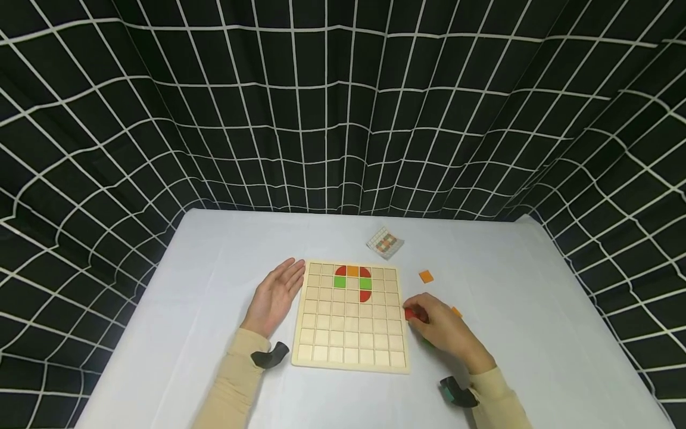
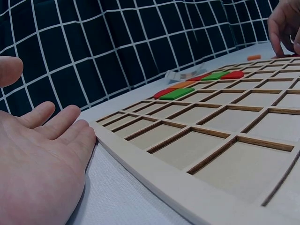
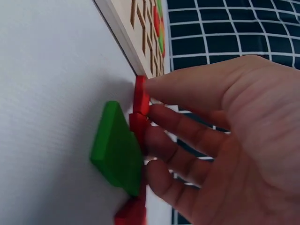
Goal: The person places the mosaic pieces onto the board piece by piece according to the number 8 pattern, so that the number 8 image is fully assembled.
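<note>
A wooden grid board (image 1: 343, 325) lies on the white table. Near its far edge, red quarter-round tiles, an orange tile (image 1: 352, 271) and green tiles (image 1: 340, 282) fill several cells. My left hand (image 1: 274, 298) rests palm up along the board's left edge, fingers straight and holding nothing. Just off the right edge, my right hand (image 1: 439, 325) has its thumb and index finger on a red tile (image 3: 140, 96), pinching it at table level. Another red tile (image 3: 138, 125) and a green tile (image 3: 117, 147) lie under that hand, partly hidden in the head view.
Behind the board lies a small pattern card (image 1: 385, 242) showing coloured squares. One orange tile (image 1: 426, 276) sits right of the board, and a second orange tile (image 1: 457, 311) peeks out behind the right hand. Black grid-lined curtain (image 1: 343, 119) surrounds the table's back and sides.
</note>
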`<state>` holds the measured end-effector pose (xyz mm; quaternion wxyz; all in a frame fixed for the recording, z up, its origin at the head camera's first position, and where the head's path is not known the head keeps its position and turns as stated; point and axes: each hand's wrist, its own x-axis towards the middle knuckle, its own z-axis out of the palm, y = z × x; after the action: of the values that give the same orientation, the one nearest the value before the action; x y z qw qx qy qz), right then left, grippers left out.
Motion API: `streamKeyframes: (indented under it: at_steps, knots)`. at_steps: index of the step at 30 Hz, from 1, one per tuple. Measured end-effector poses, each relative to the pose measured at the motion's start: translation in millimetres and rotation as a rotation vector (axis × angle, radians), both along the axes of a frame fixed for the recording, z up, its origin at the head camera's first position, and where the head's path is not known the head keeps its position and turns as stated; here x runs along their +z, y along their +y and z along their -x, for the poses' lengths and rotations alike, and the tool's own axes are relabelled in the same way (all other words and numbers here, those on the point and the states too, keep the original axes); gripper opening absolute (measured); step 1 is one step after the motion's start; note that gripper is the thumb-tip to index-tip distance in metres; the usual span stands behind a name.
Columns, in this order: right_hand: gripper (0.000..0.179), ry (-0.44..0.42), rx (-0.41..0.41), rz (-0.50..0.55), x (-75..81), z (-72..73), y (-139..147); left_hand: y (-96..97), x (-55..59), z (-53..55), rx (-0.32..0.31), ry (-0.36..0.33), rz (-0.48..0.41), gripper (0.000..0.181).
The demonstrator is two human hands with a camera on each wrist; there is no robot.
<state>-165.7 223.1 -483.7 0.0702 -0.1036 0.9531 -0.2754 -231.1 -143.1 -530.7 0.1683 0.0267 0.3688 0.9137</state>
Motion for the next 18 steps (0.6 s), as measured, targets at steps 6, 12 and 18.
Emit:
streamKeyframes:
  at_steps: [6,12,18]
  knots:
    - [0.028,-0.018,0.026,-0.150,10.5,6.5,-9.5,0.0,-0.6,-0.2,0.006,0.017,0.015,0.058]
    - [0.020,-0.094,0.071,-0.222,21.3,20.5,-21.8,-0.6,-1.4,-1.0,0.008,0.020,0.014,0.057]
    - [0.021,-0.148,0.067,-0.201,24.4,21.9,-19.3,1.9,-1.2,-2.0,0.003,0.029,0.010,0.057]
